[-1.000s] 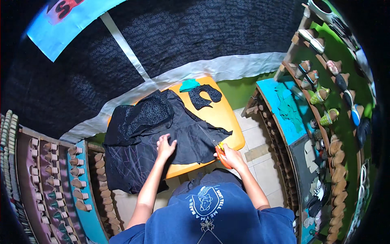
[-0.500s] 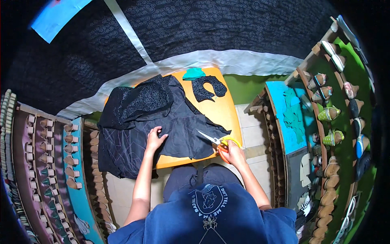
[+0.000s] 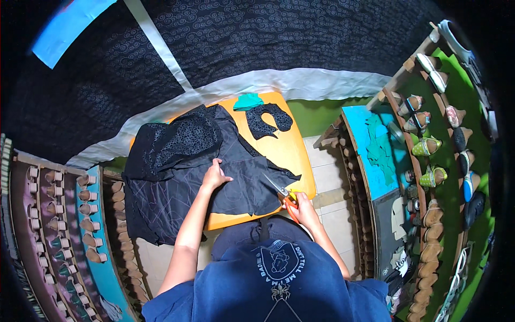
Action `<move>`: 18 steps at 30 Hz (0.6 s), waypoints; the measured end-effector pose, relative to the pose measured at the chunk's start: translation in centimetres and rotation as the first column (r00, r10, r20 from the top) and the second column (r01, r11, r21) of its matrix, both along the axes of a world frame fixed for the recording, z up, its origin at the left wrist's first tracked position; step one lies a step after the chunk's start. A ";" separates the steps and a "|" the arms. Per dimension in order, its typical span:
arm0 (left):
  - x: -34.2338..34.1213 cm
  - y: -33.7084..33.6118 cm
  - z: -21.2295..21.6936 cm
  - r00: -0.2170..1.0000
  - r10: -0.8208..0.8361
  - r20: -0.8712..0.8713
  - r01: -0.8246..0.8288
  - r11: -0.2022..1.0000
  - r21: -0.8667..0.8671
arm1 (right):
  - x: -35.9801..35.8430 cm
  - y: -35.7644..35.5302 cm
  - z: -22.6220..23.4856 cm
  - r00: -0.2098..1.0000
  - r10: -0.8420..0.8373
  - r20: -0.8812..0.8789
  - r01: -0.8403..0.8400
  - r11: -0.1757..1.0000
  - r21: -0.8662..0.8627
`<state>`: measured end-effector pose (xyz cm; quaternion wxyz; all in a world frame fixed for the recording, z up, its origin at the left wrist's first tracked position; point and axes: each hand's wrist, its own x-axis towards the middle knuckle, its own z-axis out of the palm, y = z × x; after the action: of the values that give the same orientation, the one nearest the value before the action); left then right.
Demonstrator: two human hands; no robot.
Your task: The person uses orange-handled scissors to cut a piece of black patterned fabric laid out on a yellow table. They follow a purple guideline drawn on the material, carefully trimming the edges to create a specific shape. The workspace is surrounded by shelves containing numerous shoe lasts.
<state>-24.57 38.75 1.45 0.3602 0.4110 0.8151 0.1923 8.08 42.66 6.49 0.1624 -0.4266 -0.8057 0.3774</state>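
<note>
The right hand [image 3: 304,208] is closed around the orange handles of a pair of scissors [image 3: 282,194]. The blades point up and to the left, and their tips lie at the lower right edge of the black fabric [image 3: 236,177]. The left hand [image 3: 213,176] lies flat and open on the same fabric, with the fingers spread a little, and it grips nothing. The fabric is spread over an orange table [image 3: 295,155] and hangs down over its left side. A part with a lace pattern [image 3: 185,140] lies on top, further from the person. Beyond the fabric, near the far edge of the table, there are a cut black piece [image 3: 269,119] and a small teal piece [image 3: 248,101], just beside each other. Shelves with shoes [image 3: 429,145] stand to the right of the table.
</note>
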 end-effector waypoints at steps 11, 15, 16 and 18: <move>1.2 2.5 1.0 0.864 -0.349 -0.363 0.423 0.894 0.146 | -2.0 -1.7 0.9 0.999 -0.041 0.006 0.041 0.988 -0.148; 1.6 4.8 1.4 0.782 -0.529 -0.328 0.555 0.831 -0.017 | -2.3 -2.1 1.2 0.999 -0.043 0.010 0.044 0.986 -0.162; 1.6 5.0 1.3 0.774 -0.554 -0.307 0.573 0.819 -0.032 | -2.3 -2.3 1.1 0.999 -0.045 0.009 0.046 0.987 -0.156; 1.3 5.7 1.1 0.753 -0.599 -0.272 0.618 0.786 -0.019 | -2.3 -2.4 1.2 0.999 -0.053 0.008 0.053 0.987 -0.150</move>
<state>-23.22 44.46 2.54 0.2762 0.6883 0.6697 0.0374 5.81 40.27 7.67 0.1380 -0.4597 -0.7637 0.4318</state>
